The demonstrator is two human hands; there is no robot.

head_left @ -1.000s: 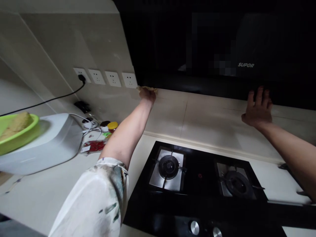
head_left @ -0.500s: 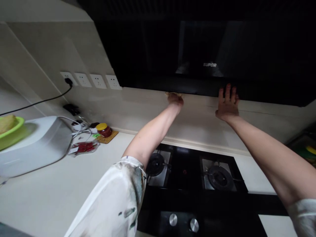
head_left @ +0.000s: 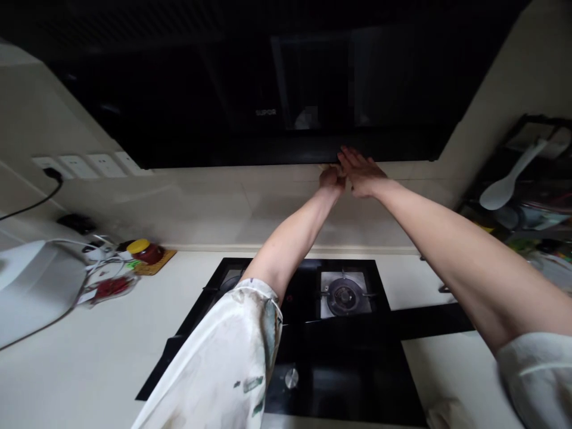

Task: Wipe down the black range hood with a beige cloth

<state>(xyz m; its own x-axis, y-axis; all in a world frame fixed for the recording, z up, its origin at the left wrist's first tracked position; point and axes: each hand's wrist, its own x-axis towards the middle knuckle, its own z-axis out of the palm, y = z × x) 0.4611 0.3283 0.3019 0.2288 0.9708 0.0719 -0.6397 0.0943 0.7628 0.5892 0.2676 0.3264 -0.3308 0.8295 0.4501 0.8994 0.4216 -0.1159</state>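
A black range hood [head_left: 214, 137] marked SUPOR spans the upper view. My left hand [head_left: 331, 180] is closed at its lower edge, around what looks like a pale yellowish cloth [head_left: 322, 168]. Only small bits of the cloth show beside the fingers. Right beside it, my right hand [head_left: 361, 173] lies with fingers stretched out, its fingertips on the hood's bottom rim. Below both arms sits a black gas stove [head_left: 339, 357] with a round burner [head_left: 345, 296] and a silver knob [head_left: 292, 378]; my left arm covers part of the other burner.
On the left of the white counter [head_left: 98, 363] are a white appliance [head_left: 40, 292], a yellow-lidded jar [head_left: 146, 251] and a packet of red chillies [head_left: 111, 287]. Wall sockets [head_left: 105, 165] line the left. A rack with a white ladle [head_left: 509, 182] stands at the right.
My view has swung to the right. My left hand has shifted right along the hood's lower edge, and the two hands, apart before, are now side by side.
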